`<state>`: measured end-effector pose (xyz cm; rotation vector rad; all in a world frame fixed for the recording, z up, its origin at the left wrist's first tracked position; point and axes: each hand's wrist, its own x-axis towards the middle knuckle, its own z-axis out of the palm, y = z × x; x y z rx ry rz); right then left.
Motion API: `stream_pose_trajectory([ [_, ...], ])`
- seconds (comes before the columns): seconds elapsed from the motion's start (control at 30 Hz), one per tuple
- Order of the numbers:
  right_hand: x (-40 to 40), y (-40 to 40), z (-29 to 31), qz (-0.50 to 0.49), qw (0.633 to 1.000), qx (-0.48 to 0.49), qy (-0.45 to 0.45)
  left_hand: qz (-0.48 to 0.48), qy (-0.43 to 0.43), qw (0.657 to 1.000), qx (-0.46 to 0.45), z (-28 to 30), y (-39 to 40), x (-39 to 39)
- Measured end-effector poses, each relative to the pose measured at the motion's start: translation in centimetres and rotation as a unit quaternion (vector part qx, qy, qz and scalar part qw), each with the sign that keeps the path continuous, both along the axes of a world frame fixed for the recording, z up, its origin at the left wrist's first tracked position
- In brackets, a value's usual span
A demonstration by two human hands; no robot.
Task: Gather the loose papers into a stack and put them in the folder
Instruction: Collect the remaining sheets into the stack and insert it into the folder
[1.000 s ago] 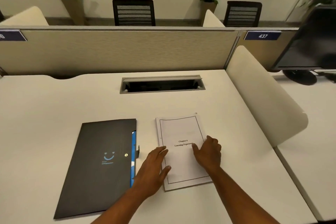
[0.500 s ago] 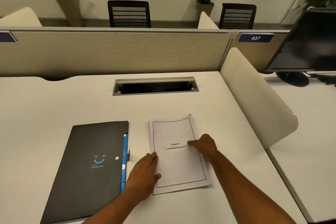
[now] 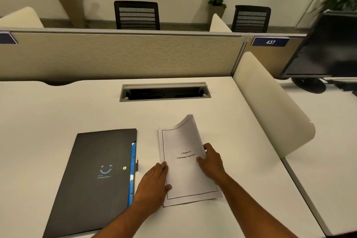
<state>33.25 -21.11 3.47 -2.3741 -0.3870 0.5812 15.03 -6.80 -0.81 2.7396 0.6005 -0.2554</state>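
Observation:
A stack of white papers (image 3: 185, 172) with a black border and the words "Chapter 6 Learning Experience" lies on the white desk. Its right edge is lifted and its far right corner curls upward. My right hand (image 3: 211, 162) grips that right edge, thumb on top. My left hand (image 3: 154, 183) lies flat against the stack's left edge, pressing it down. A closed black folder (image 3: 96, 176) with a blue smiley and a blue inner edge lies to the left of the papers, apart from both hands.
A grey cable slot (image 3: 165, 92) is set into the desk (image 3: 58, 114) behind the papers. A cream curved divider (image 3: 270, 102) borders the right side. A dark monitor (image 3: 328, 50) stands on the neighbouring desk. A beige partition (image 3: 119, 54) closes the back.
My right hand has shifted to the stack's right edge and lifted it, so the far right corner now curls up. My left hand stays at the left edge.

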Motion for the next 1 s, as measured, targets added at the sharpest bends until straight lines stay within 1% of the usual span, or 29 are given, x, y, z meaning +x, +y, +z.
stream_pose_trajectory([
  [0.07,-1.1,0.0,-0.1,0.023,0.998,-0.017,-0.061,0.002,-0.001,1.0,-0.003,-0.2,0.0,0.0],
  [0.13,-1.6,-0.1,-0.3,0.017,0.996,-0.013,-0.086,0.006,0.004,1.0,-0.003,-0.2,0.0,0.1],
  [0.23,-1.3,-0.5,0.3,-0.002,0.997,0.035,-0.069,0.005,0.01,1.0,-0.01,0.0,0.2,0.1],
  [0.3,-0.7,-1.0,0.9,-0.007,0.996,0.074,-0.038,0.027,-0.036,0.998,-0.053,0.7,0.3,0.2],
  [0.33,-0.5,-1.3,1.2,-0.01,0.995,0.101,-0.019,0.058,-0.085,0.99,-0.096,1.3,0.4,0.5],
  [0.37,-0.3,-1.7,1.6,-0.015,0.991,0.131,0.005,0.107,-0.141,0.974,-0.143,1.9,0.6,0.9],
  [0.4,-0.1,-2.0,2.0,-0.022,0.985,0.166,0.029,0.163,-0.191,0.95,-0.188,2.8,0.9,1.4],
  [0.43,0.0,-2.3,2.4,-0.03,0.978,0.198,0.05,0.214,-0.218,0.922,-0.238,3.9,1.5,2.2],
  [0.47,0.0,-2.4,3.0,-0.035,0.97,0.229,0.068,0.249,-0.226,0.892,-0.303,5.3,2.1,3.0],
  [0.53,-0.1,-2.2,4.1,-0.039,0.954,0.282,0.091,0.278,-0.233,0.818,-0.447,7.8,3.1,4.4],
  [0.57,-0.2,-2.0,4.7,-0.041,0.947,0.305,0.095,0.281,-0.248,0.786,-0.492,8.8,3.4,4.8],
  [0.6,-0.3,-1.8,5.2,-0.046,0.94,0.324,0.092,0.283,-0.273,0.774,-0.497,9.8,3.4,5.1],
  [0.67,-0.7,-1.2,6.2,-0.071,0.933,0.349,0.052,0.28,-0.343,0.768,-0.462,11.4,2.7,5.2],
  [0.73,-1.2,-0.5,6.8,-0.106,0.924,0.366,-0.008,0.258,-0.41,0.762,-0.43,12.1,1.3,5.0],
  [0.8,-1.9,0.0,6.8,-0.132,0.914,0.382,-0.048,0.234,-0.456,0.763,-0.394,12.2,0.1,4.6],
  [0.83,-2.3,0.2,6.4,-0.137,0.911,0.385,-0.056,0.227,-0.466,0.767,-0.378,11.8,-0.4,4.3],
  [0.9,-3.1,0.4,5.0,-0.147,0.916,0.372,-0.041,0.22,-0.465,0.784,-0.347,10.4,-0.8,3.8],
  [1.0,-4.0,0.6,2.7,-0.16,0.928,0.336,-0.001,0.229,-0.417,0.819,-0.32,7.8,-0.7,3.0],
])
